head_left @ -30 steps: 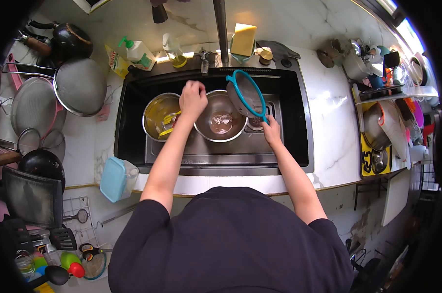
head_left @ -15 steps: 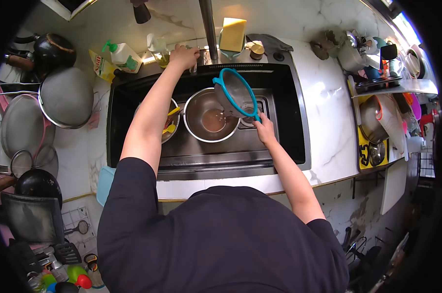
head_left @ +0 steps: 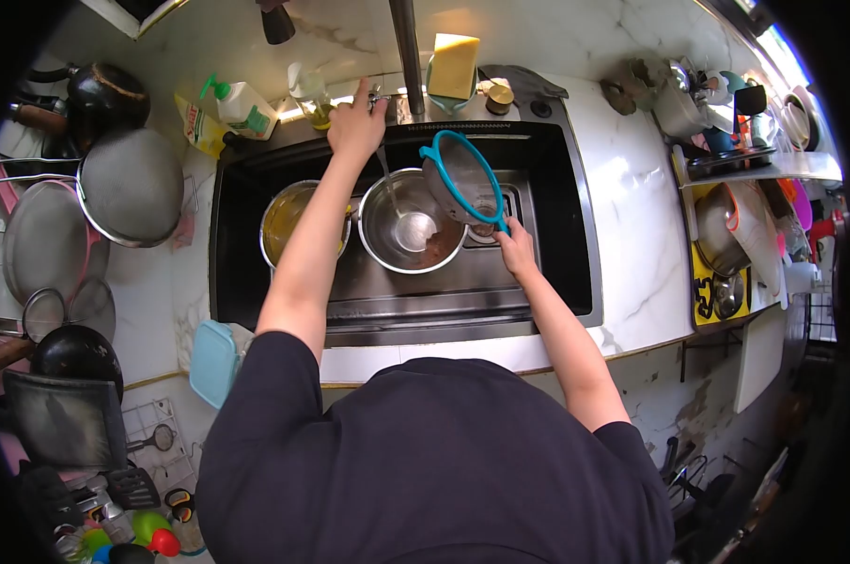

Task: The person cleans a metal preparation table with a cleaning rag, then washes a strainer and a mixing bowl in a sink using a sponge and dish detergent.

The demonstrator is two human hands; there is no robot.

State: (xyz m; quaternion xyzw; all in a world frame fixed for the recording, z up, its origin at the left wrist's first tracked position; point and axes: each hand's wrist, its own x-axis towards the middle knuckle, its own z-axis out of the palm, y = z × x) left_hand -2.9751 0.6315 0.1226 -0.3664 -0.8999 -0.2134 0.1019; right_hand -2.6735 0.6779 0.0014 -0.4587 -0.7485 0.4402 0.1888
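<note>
At the back of the sink, my left hand (head_left: 356, 128) is at the small metal tap handle (head_left: 376, 92), which shows between its thumb and forefinger. A thin stream of water falls into a steel bowl (head_left: 376, 252) standing in the sink, with some brownish stuff at its bottom. My right hand (head_left: 516, 251) is closed round the handle of a blue-rimmed strainer (head_left: 490, 180), held tilted over the bowl's right side. Beneath my left forearm sits another steel bowl (head_left: 276, 226) with yellow things inside, partly covered by the arm.
The black-rimmed sink (head_left: 566, 235) has a pump bottle (head_left: 248, 111), a glass bottle (head_left: 309, 94) and a yellow sponge (head_left: 455, 64) behind it. Large strainers (head_left: 132, 188) and pans hang at left. A shelf (head_left: 791, 166) with kitchenware stands at right.
Water now runs into the middle bowl, pushing the brownish stuff to its right side. My left hand has shifted slightly and its forefinger has straightened. The strainer stays over the bowl's side.
</note>
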